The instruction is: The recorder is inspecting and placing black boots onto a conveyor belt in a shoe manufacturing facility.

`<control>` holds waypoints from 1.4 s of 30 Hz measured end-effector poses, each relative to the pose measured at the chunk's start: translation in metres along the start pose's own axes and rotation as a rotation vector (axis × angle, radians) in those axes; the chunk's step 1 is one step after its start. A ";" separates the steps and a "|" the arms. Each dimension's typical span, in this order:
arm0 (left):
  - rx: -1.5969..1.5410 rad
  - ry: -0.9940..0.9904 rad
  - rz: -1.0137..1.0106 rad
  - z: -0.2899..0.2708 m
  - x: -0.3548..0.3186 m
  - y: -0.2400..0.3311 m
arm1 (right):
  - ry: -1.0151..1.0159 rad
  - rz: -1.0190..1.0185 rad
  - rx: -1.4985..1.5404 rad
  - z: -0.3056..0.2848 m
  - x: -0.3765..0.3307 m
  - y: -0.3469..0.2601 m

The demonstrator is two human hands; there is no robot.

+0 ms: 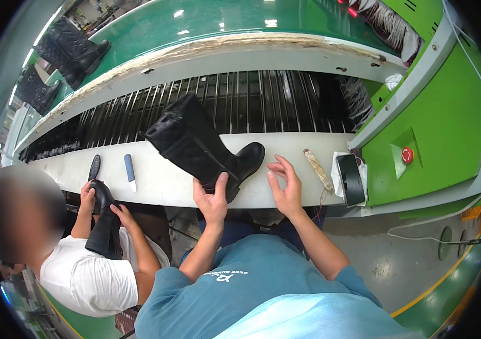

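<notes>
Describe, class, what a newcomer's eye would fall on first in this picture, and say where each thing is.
The eye would probably land first on the tall black boot near the centre, held in the person's left grip. Next come the bright green machine housing at right and the red button on it.

Taking the held boot [195, 141] as the clock's centre, the left hand [212, 204] touches it at six and the right hand [287, 192] sits apart at four. On the worktop [164, 186], a handled tool [130, 169] lies at eight, a wrapped tool [318, 169] at three, a phone [350, 181] just past three. Farther out at three stands the machine [444, 152]. Rods [246, 101] run behind at twelve, the belt [206, 22] beyond them. A co-worker [91, 271] is near eight.
</notes>
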State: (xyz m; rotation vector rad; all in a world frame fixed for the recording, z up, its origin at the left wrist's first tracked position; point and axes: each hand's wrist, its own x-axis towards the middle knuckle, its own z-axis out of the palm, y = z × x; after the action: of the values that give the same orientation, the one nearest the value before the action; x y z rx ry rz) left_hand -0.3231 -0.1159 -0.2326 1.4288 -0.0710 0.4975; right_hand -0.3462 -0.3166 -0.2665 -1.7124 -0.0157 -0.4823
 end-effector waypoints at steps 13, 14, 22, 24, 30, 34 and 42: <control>0.167 0.372 1.014 -0.012 0.391 0.207 | 0.004 -0.090 -0.070 0.010 -0.006 0.009; 0.273 0.380 1.030 -0.013 0.428 0.214 | 0.009 -0.087 -0.080 0.011 -0.005 0.008; 1.273 0.123 0.463 -0.076 0.598 0.112 | 0.000 -0.131 -0.190 0.012 -0.001 0.006; 1.214 0.327 0.415 -0.098 0.602 0.099 | -0.024 -0.136 -0.208 0.013 -0.001 0.006; 1.519 0.495 0.434 -0.075 0.533 0.129 | -0.085 -0.154 -0.272 0.013 0.001 0.006; 1.469 0.253 0.609 -0.035 0.515 0.138 | -0.060 -0.172 -0.270 0.013 0.002 0.005; 1.248 -0.510 0.574 0.076 0.384 0.192 | -0.007 -0.191 -0.280 0.009 -0.005 0.004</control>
State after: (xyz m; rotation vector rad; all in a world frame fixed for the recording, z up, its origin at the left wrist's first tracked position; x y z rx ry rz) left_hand -0.0317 -0.0679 0.0876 2.7710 -0.6907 0.6658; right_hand -0.3467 -0.3079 -0.2725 -1.9982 -0.1226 -0.6432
